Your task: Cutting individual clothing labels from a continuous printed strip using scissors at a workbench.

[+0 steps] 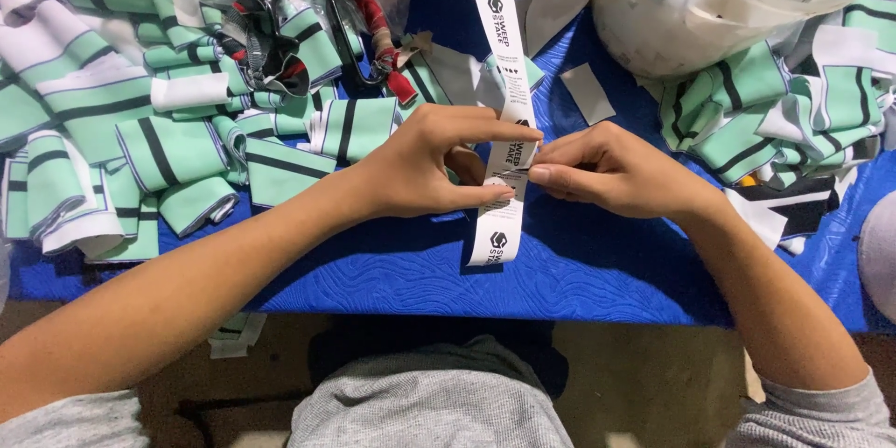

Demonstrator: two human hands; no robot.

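Both the left hand (415, 163) and right hand (611, 173) pinched shut on the long white printed label ribbon (499, 84) above the blue textured table cover (579, 271), with heaps of mint-and-black striped fabric pieces (159, 149) seemingly still unlabelled.

Green striped fabric pieces (168, 154), scissors (359, 23), perhaps a label roll (709, 0).

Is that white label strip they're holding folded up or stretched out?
Stretched out: the white label strip runs flat from the top edge down past both hands, left hand and right hand.

Single head-worn view, looking steeply down, close over blue table (597, 271), person's lap at bottom edge
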